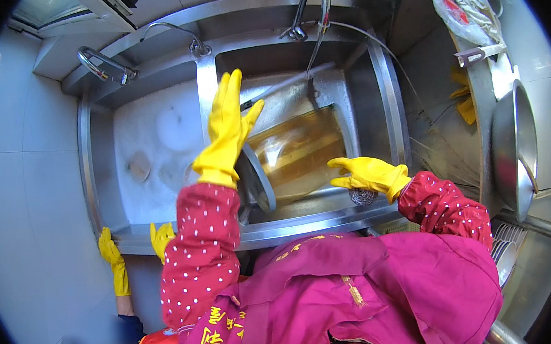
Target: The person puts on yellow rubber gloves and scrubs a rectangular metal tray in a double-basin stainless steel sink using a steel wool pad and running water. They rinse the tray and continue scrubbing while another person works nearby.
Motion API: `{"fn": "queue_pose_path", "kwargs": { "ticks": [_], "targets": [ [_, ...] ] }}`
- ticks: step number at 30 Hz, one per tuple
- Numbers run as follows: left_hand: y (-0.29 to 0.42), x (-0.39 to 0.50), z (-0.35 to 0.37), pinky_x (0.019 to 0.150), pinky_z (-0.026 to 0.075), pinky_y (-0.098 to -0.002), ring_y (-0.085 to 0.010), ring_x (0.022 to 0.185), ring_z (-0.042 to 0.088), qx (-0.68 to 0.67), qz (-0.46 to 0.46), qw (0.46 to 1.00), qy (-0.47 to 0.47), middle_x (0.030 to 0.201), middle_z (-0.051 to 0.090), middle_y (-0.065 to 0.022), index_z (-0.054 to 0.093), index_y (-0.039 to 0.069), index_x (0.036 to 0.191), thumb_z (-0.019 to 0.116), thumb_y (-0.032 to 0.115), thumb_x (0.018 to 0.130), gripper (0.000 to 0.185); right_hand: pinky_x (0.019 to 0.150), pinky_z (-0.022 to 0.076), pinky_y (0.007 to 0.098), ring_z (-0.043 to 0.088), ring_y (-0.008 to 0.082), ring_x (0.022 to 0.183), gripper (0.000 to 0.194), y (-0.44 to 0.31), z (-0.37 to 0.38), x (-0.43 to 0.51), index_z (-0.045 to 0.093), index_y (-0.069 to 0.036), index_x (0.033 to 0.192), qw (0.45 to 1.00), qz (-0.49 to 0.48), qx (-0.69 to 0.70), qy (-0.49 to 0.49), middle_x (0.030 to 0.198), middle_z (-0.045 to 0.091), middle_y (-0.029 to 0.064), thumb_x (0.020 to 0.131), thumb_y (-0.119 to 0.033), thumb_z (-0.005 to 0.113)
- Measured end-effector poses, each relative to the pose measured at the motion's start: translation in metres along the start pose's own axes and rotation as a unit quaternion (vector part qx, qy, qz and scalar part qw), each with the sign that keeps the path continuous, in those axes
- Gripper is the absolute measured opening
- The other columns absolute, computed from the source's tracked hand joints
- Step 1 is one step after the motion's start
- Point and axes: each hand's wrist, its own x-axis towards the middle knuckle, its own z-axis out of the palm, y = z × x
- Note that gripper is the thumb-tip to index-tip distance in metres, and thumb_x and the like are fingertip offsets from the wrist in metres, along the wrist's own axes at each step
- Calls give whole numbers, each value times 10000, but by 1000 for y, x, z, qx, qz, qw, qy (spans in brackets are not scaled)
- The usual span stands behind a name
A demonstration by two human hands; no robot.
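My left hand (227, 132), in a yellow rubber glove, is raised over the divider between the sink basins with its fingers stretched out. A blurred grey rod (287, 83) with a dark end lies just right of its fingers. Under both hands, a rectangular, amber-tinted see-through container (298, 150) with a grey rim sits at a slant in the right basin. My right hand (371, 176), gloved alike, hovers at the container's lower right corner, fingers apart with nothing between them. A steel wool scourer (362, 196) shows beneath that hand; whether they touch I cannot tell.
In the left basin (159, 197) lies a flat brownish piece (140, 165). Faucets (310, 11) line the sink's back edge. A co-worker's yellow-gloved hands (111, 255) are at the sink's front left. At right stand a metal bowl (514, 151) and stacked plates (504, 250).
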Motion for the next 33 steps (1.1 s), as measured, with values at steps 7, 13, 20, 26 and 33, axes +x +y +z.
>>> {"fn": "queue_pose_path", "kwargs": {
  "ticks": [7, 13, 20, 26, 33],
  "targets": [
    [32, -169, 3, 1240, 366, -457, -392, 1471, 476, -142, -306, 933, -128, 1583, 513, -222, 501, 37, 1557, 802, 338, 936, 753, 1140, 471, 442, 624, 389, 1332, 756, 84, 3, 42, 533, -102, 1549, 982, 147, 99, 61, 1436, 650, 243, 953, -543, 682],
    [6, -184, 55, 1185, 435, -470, -412, 1448, 513, -85, -536, 786, -296, 1603, 488, -259, 408, 45, 1624, 804, 571, 869, 1002, 1206, 420, 447, 506, 395, 1468, 814, 179, 38, 148, 479, -159, 1608, 920, 316, 181, 144, 1590, 504, 258, 941, -554, 727],
    [-45, -202, 96, 1075, 476, -434, -339, 1259, 623, -217, -550, 771, -236, 1389, 653, -201, 560, 5, 1495, 799, 593, 876, 887, 1138, 489, 412, 605, 414, 1333, 552, 281, 106, 166, 523, -274, 1570, 983, 98, 155, -26, 1439, 583, 254, 1065, -52, 505],
    [-40, -204, 72, 1201, 395, -429, -391, 1459, 503, -227, -582, 754, -204, 1556, 517, -304, 438, -101, 1553, 754, 672, 872, 1077, 1048, 519, 410, 658, 407, 1220, 565, 256, 95, 99, 567, -225, 1529, 989, 69, 134, -12, 1322, 639, 233, 1000, -28, 571],
    [-31, -213, 56, 1154, 421, -419, -348, 1407, 534, -292, -612, 709, -191, 1527, 539, -270, 401, -100, 1560, 739, 557, 940, 964, 991, 528, 421, 698, 384, 1123, 448, 152, -9, 33, 738, -104, 1264, 974, 164, 155, 11, 1140, 726, 198, 987, -452, 680]
  ]
}}
